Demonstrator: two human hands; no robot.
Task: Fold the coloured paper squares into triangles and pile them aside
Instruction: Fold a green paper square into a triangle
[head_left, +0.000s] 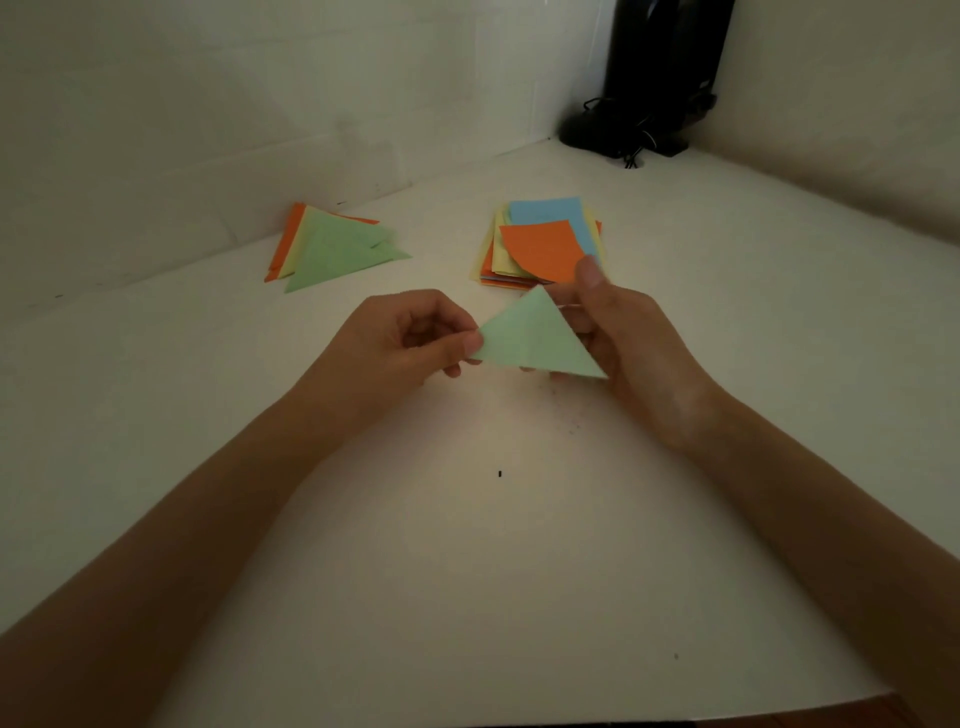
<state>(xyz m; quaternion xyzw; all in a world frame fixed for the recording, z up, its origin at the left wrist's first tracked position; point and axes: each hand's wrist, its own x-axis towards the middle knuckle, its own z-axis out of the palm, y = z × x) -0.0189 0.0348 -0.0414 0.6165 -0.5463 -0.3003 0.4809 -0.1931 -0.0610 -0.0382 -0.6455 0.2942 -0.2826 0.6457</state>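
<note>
The green triangle (537, 340) is being held above the table (467, 519), apex pointed away toward the stack of squares (545, 244), long edge running left to right. Its left corner is being pinched by the left hand (395, 343); its right side is being cradled by the right hand (634, 343), fingers curled behind, thumb raised.

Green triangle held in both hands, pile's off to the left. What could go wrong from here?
1. The left hand pinches only one corner of the green triangle; if the right hand behind it pulls away, the fold may spring open.
2. The pile of folded triangles is already fanned unevenly, so another piece might slide off.
3. The orange sheet curls up on the stack of squares near the right hand; a careless move could flick it off.
</note>
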